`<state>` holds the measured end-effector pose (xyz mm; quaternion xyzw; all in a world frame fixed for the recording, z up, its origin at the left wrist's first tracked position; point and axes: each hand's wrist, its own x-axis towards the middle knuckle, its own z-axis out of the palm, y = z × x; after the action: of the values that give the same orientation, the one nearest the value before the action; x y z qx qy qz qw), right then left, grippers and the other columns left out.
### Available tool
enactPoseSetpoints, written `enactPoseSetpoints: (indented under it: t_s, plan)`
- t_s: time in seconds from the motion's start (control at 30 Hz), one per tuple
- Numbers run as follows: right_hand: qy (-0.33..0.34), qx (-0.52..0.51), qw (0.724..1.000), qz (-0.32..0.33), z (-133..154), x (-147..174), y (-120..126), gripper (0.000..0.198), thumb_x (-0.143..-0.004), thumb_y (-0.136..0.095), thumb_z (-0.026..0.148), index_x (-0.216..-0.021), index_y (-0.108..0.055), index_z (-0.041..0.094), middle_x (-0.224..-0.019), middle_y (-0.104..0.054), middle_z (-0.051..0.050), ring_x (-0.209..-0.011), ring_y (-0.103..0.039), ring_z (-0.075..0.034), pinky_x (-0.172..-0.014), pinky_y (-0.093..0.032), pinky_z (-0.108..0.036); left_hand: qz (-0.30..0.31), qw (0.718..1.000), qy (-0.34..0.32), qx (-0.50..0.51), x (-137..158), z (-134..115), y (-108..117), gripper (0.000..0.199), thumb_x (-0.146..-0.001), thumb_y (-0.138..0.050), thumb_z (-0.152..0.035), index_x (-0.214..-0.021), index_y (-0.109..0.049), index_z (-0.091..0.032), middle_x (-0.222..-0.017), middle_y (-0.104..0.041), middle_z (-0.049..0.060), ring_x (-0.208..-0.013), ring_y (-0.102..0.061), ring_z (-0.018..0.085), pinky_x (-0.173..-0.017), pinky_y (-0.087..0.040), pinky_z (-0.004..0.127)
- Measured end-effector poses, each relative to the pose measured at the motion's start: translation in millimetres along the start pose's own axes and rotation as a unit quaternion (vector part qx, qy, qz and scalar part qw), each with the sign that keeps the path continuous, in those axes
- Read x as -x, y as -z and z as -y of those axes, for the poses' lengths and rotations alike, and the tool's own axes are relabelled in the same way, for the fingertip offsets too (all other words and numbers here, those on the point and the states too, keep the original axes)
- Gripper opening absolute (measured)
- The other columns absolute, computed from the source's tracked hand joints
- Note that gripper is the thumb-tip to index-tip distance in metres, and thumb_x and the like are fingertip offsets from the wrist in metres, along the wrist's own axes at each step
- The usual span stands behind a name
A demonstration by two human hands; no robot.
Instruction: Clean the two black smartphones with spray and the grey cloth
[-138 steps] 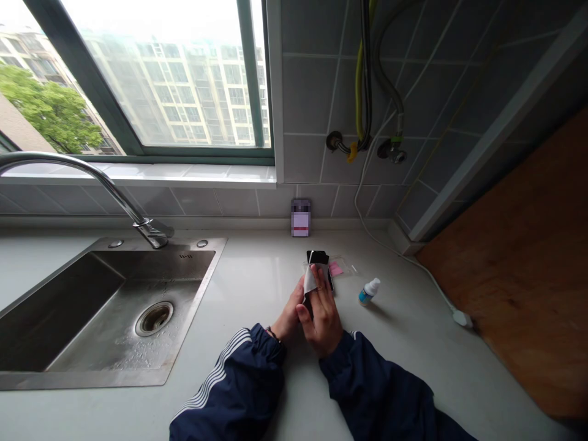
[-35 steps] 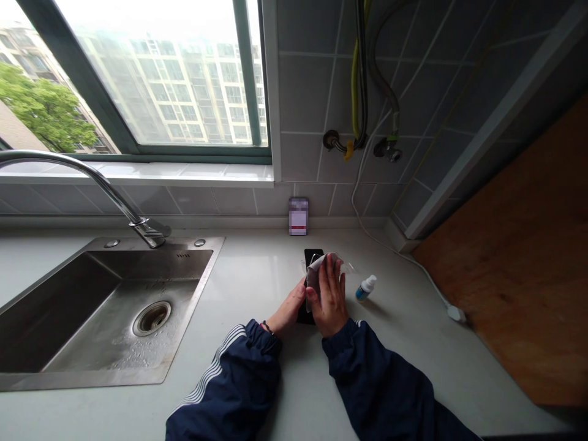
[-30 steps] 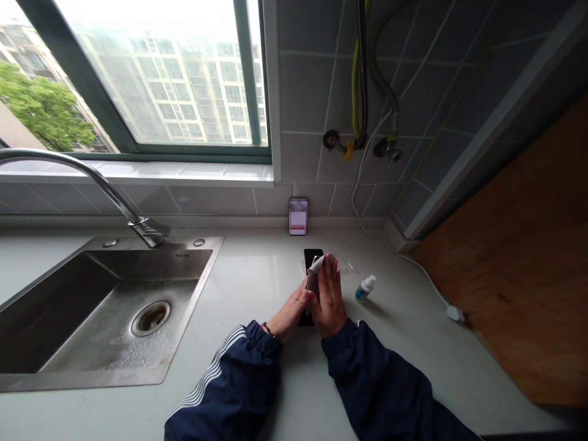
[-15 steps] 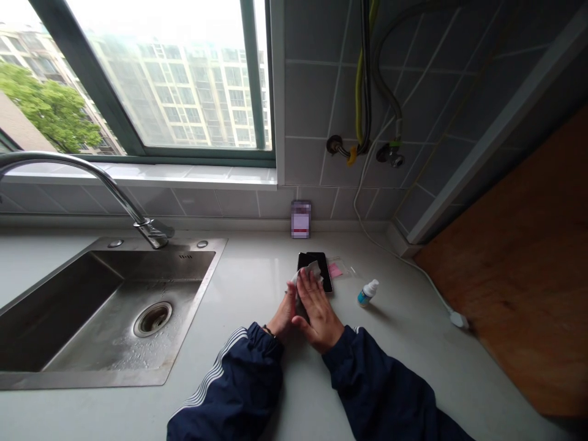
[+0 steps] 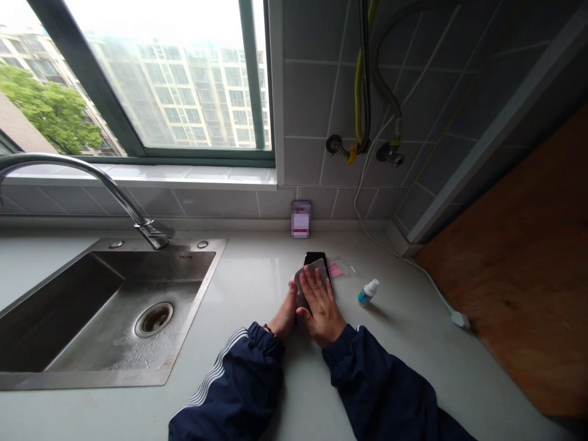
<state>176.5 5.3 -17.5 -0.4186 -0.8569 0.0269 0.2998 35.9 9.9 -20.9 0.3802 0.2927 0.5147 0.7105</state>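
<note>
My left hand (image 5: 283, 313) is closed along the left edge of a phone (image 5: 300, 299), thumb up at its side. Most of that phone is hidden under my right hand (image 5: 319, 306), which lies flat with fingers outstretched, pressing a thin grey wiping cloth (image 5: 316, 264) on it. Just beyond the fingertips, a second black phone (image 5: 315, 255) lies on the counter, partly covered from view. To its right are a pink slip (image 5: 335, 269) and a clear plastic piece (image 5: 345, 264). A small white spray bottle with a blue label (image 5: 366, 294) stands right of my right hand.
A purple-toned, pixelated card-like thing (image 5: 301, 220) leans upright against the backsplash. The steel sink (image 5: 177, 361) with its faucet (image 5: 114, 187) is on the left. A white cable with a plug (image 5: 458, 320) runs down the right side, near a wooden panel (image 5: 528, 275).
My right hand has shifted slightly right and down, and the cloth lies flatter under it. The held phone's dark upper corner no longer shows beside the second phone.
</note>
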Motion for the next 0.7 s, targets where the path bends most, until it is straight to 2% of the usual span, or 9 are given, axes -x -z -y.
enactPoseSetpoints:
  t_s: [0.07,0.13,0.23,0.33,0.43,0.53,0.7]
  plan:
    - [-0.012,0.002,0.999,-0.033,-2,-1,2,0.074,-0.104,-0.014,0.064,-0.165,-0.001,0.022,-0.170,-0.012,-0.010,-0.157,-0.008,-0.036,-0.122,-0.018,-0.065,0.007,0.996,-0.024,-0.082,2,-3,-5,0.075,-0.097,-0.034,-0.069,-0.157,-0.039,-0.025,-0.167,-0.027,0.004,-0.156,-0.009,0.026,-0.128,0.000,0.040]
    - [-0.027,0.001,0.998,-0.063,-3,-3,5,0.071,-0.106,-0.017,0.059,-0.165,-0.001,0.022,-0.170,-0.012,-0.010,-0.157,-0.008,-0.036,-0.123,-0.019,-0.063,0.036,0.991,-0.040,-0.122,3,-8,-11,0.079,-0.096,-0.033,-0.072,-0.157,-0.040,-0.022,-0.165,-0.029,0.007,-0.156,-0.015,0.029,-0.128,-0.004,0.045]
    - [-0.043,-0.003,0.995,-0.089,-3,-5,8,0.067,-0.108,-0.019,0.054,-0.165,-0.003,0.023,-0.170,-0.013,-0.009,-0.157,-0.009,-0.035,-0.123,-0.019,-0.062,0.072,0.984,-0.057,-0.156,4,-13,-17,0.081,-0.095,-0.031,-0.073,-0.154,-0.045,-0.020,-0.163,-0.034,0.009,-0.155,-0.020,0.031,-0.128,-0.007,0.048]
    - [-0.044,-0.015,0.994,-0.094,-3,-6,10,0.064,-0.108,-0.020,0.052,-0.165,-0.006,0.025,-0.170,-0.014,-0.008,-0.157,-0.009,-0.035,-0.123,-0.019,-0.062,0.082,0.982,-0.066,-0.154,5,-13,-16,0.079,-0.094,-0.036,-0.073,-0.153,-0.047,-0.023,-0.163,-0.035,0.006,-0.154,-0.021,0.031,-0.129,-0.009,0.043]
    - [-0.028,-0.029,0.996,-0.080,-3,-5,11,0.063,-0.109,-0.020,0.050,-0.165,-0.007,0.025,-0.170,-0.014,-0.008,-0.157,-0.007,-0.034,-0.123,-0.019,-0.062,0.038,0.990,-0.060,-0.118,5,-8,-8,0.071,-0.093,-0.048,-0.068,-0.148,-0.054,-0.025,-0.163,-0.036,0.003,-0.156,-0.015,0.029,-0.129,-0.005,0.038]
    - [0.007,-0.035,0.998,-0.055,-2,-4,9,0.065,-0.107,-0.017,0.054,-0.165,-0.009,0.024,-0.170,-0.016,-0.008,-0.157,-0.007,-0.035,-0.123,-0.018,-0.064,-0.002,0.994,-0.051,-0.092,4,-1,0,0.066,-0.095,-0.047,-0.065,-0.146,-0.056,-0.025,-0.162,-0.038,0.004,-0.156,-0.012,0.027,-0.129,0.001,0.039]
    - [0.035,-0.039,0.998,0.016,3,-1,5,0.068,-0.106,-0.015,0.060,-0.164,-0.014,0.025,-0.168,-0.023,-0.008,-0.157,-0.011,-0.033,-0.122,-0.014,-0.067,-0.067,0.996,0.037,0.052,1,-2,1,0.070,-0.095,-0.041,-0.070,-0.142,-0.059,-0.020,-0.156,-0.048,0.010,-0.155,-0.021,0.028,-0.129,-0.007,0.044]
